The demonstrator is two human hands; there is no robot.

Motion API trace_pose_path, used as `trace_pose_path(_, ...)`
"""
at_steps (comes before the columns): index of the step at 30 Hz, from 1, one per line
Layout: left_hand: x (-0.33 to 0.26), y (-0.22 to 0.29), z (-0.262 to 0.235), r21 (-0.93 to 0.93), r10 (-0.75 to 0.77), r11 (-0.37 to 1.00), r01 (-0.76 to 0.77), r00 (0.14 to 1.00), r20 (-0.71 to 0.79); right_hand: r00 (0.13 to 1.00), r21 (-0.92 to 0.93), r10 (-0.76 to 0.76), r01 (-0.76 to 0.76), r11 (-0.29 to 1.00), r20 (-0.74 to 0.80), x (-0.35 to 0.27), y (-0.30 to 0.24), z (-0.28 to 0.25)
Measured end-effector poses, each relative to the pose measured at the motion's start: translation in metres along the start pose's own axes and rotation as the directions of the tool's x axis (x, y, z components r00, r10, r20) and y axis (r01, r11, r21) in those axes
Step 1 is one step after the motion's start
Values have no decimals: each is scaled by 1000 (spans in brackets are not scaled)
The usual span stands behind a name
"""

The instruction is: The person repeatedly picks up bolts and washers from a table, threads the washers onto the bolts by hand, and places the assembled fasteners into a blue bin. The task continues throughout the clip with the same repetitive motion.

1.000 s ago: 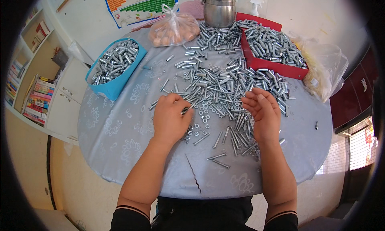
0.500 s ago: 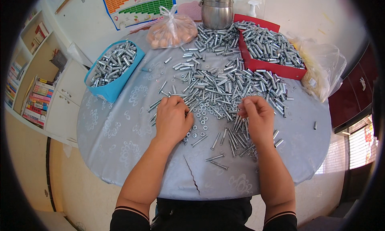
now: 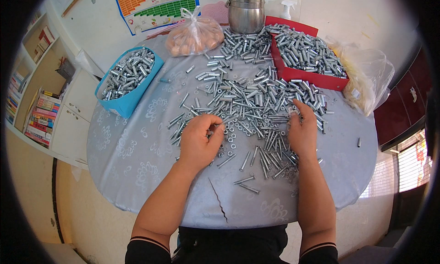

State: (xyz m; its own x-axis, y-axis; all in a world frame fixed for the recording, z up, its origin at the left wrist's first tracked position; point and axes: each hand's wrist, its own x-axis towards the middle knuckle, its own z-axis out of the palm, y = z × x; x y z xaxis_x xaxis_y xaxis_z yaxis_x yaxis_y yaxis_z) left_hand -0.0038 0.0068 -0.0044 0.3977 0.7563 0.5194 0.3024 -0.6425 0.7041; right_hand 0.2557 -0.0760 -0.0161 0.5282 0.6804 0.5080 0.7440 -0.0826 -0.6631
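Observation:
A wide heap of silvery bolts, nuts and metal sleeves (image 3: pixel 259 99) covers the middle of the table. My left hand (image 3: pixel 201 140) is over the heap's left front side, fingers curled and pinching what looks like a bolt (image 3: pixel 228 119). Loose nuts (image 3: pixel 230 146) lie just beside that hand. On the right, my right hand (image 3: pixel 303 129) reaches into the sleeves, its index finger stretched forward and its thumb apart. Small metal parts lie between those two fingers, and I see nothing firmly held there. Between my forearms, long bolts (image 3: pixel 269 161) lie scattered.
A blue container (image 3: pixel 130 106) full of assembled metal pieces stands at left, a red box (image 3: pixel 316 83) of similar pieces at back right. Behind are a tied bag (image 3: pixel 195 37) of round brownish things and a steel pot (image 3: pixel 246 12). A clear plastic bag (image 3: pixel 369 87) sits at the right edge.
My right hand has moved forward and right from the bolts to the sleeves, and its fingers have spread. My left hand has lifted slightly and turned, a bolt now showing at its fingertips.

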Motion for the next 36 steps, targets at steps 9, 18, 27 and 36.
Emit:
trace_pose_path(9,-1,4,0,-12,-3,1000,4,999,53,983,-501,174,-182,846,-62,4,11,0)
trace_pose_path(18,0,5,1,-51,2,999,1,999,44,997,-320,19,6,947,72,10,42,2)
trace_pose_path(27,-2,5,1,-49,-32,998,35,998,60,929,17,-143,147,989,340,-3,-9,1)
trace_pose_path(36,-1,6,2,-21,8,1000,-6,993,121,868,212,-136,37,977,477,-3,-34,-10)
